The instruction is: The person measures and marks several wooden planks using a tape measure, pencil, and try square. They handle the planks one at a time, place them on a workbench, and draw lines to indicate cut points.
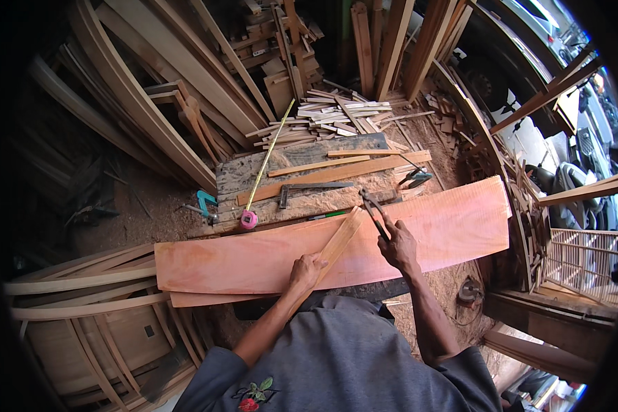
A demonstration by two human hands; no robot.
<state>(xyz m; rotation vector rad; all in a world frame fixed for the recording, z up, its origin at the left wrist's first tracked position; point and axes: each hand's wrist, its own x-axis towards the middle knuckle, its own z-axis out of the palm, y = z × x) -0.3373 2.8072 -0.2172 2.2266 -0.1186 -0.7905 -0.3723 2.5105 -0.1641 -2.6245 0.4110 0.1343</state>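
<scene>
Our left hand [306,270] grips a wood strip [340,240], our right hand [400,247] pincers [366,198]. Sawdust [356,181] dusts our bench [239,177]; planks [178,65] lean far left

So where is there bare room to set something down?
On the pinkish board: its left end, up to the left hand, and its right end, beyond the right hand. The wooden strip and pincers crowd the middle; square, tape measure and slats crowd the bench.

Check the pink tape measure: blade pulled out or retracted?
Pulled out: its yellow blade runs from the pink case across the wooden bench top toward the heap of wood strips.
</scene>
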